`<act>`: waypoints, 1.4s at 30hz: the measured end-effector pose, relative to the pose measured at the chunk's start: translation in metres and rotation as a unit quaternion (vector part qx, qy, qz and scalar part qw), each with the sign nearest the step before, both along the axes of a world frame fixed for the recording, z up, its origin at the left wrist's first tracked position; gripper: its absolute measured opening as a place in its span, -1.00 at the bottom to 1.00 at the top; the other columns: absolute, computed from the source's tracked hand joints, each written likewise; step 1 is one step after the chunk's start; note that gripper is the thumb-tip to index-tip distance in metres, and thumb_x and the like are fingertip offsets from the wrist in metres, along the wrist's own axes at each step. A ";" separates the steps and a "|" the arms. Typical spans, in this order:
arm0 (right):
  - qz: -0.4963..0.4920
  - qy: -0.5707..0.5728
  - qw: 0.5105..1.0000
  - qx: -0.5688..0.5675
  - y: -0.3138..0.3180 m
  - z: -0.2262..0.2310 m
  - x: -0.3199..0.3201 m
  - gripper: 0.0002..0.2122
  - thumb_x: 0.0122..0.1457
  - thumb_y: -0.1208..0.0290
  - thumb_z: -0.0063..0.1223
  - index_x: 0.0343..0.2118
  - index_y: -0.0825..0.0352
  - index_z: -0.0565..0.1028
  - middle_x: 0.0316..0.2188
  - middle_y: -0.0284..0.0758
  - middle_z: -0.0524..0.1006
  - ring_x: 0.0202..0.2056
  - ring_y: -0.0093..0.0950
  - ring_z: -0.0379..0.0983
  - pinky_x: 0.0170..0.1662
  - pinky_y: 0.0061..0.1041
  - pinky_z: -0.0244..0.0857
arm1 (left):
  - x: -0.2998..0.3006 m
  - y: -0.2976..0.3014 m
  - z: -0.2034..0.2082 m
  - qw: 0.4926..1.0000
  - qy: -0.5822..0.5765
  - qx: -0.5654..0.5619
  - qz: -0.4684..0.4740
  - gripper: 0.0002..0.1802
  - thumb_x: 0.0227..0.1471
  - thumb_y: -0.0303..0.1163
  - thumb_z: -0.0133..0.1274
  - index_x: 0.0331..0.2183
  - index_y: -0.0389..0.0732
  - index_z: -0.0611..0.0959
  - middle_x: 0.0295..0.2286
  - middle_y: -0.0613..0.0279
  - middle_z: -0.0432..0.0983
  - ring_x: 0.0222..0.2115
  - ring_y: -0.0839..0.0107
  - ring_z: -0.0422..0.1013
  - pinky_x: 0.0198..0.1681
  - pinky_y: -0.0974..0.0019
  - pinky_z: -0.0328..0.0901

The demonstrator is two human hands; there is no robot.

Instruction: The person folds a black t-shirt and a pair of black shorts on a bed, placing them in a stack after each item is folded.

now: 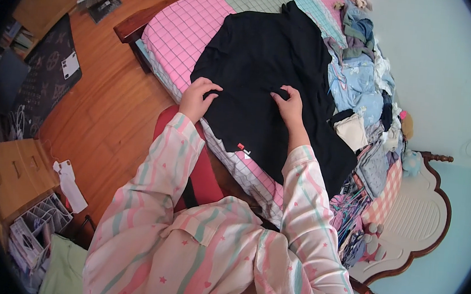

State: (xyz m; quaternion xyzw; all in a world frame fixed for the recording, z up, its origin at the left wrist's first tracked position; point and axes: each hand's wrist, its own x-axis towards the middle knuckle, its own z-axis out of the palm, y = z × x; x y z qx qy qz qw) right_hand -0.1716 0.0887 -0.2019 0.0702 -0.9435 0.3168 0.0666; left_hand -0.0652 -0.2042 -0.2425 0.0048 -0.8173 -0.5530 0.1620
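A black garment [259, 55] lies spread over the bed, with a sleeve-like part running down toward the lower right. A small red tag [241, 146] and a white label show at its near edge. At the garment's left side, my left hand [196, 100] has thumb and fingers closed on the cloth. My right hand [288, 106] pinches a small fold of the same cloth farther right. What kind of garment it is, I cannot tell for sure.
The bed has a pink checked cover [179, 23]. A heap of clothes [362, 85] and a bundle of hangers [352, 211] lie along its right side, near the white headboard [412, 216]. A red seat [206, 172] is close before me. Drawers [12, 171] stand at left.
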 end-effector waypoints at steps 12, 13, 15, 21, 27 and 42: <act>0.211 0.142 0.967 0.025 -0.010 0.058 0.066 -0.76 -0.19 0.65 0.25 -0.41 0.20 0.63 -0.43 -0.36 0.59 -0.26 -0.33 0.55 -0.08 -0.36 0.37 | 0.005 0.012 -0.006 0.967 0.045 -0.245 0.054 -0.55 -0.14 -0.63 0.09 -0.29 0.18 0.80 -0.03 0.18 0.46 0.06 0.06 0.31 0.11 0.05 0.20; 0.209 0.154 0.965 0.024 -0.013 0.059 0.080 -0.76 -0.29 0.63 0.25 -0.52 0.12 0.63 -0.45 -0.40 0.54 -0.21 -0.29 0.51 -0.01 -0.26 0.30 | 0.005 0.008 -0.013 0.972 0.041 -0.223 0.061 -0.54 -0.14 -0.63 0.09 -0.28 0.17 0.79 -0.05 0.19 0.46 0.05 0.06 0.31 0.11 0.06 0.20; 0.214 0.137 0.963 0.088 -0.006 0.060 0.105 -0.75 -0.28 0.65 0.24 -0.52 0.09 0.63 -0.42 -0.43 0.53 -0.11 -0.31 0.49 0.11 -0.19 0.19 | 0.003 0.007 -0.010 0.979 0.045 -0.188 0.071 -0.55 -0.16 -0.64 0.09 -0.28 0.14 0.78 -0.08 0.22 0.46 0.03 0.06 0.31 0.11 0.07 0.20; 0.184 0.097 0.974 0.093 0.024 0.027 0.148 -0.82 -0.18 0.58 0.27 -0.50 0.10 0.64 -0.41 -0.45 0.51 -0.07 -0.33 0.45 0.16 -0.19 0.12 | 0.003 0.010 -0.002 0.969 0.106 -0.218 0.046 -0.67 -0.18 -0.63 0.12 -0.42 0.08 0.75 -0.16 0.28 0.47 0.00 0.11 0.32 0.07 0.05 0.22; 0.162 0.097 0.980 0.069 0.028 0.018 0.157 -0.90 -0.10 0.52 0.29 -0.51 0.12 0.65 -0.40 -0.44 0.52 -0.11 -0.34 0.44 0.13 -0.23 0.12 | 0.005 0.007 -0.005 0.969 0.098 -0.223 0.034 -0.75 -0.19 -0.63 0.12 -0.53 0.01 0.71 -0.26 0.33 0.48 -0.03 0.14 0.33 0.04 0.06 0.22; 0.126 0.020 0.992 0.006 0.050 -0.001 0.178 -0.90 -0.10 0.48 0.34 -0.53 0.07 0.70 -0.43 -0.43 0.52 -0.16 -0.35 0.44 0.06 -0.23 0.17 | 0.015 0.005 0.004 0.958 0.119 -0.260 0.032 -0.79 -0.15 -0.63 0.09 -0.51 -0.06 0.68 -0.35 0.29 0.49 -0.12 0.16 0.37 -0.02 0.10 0.26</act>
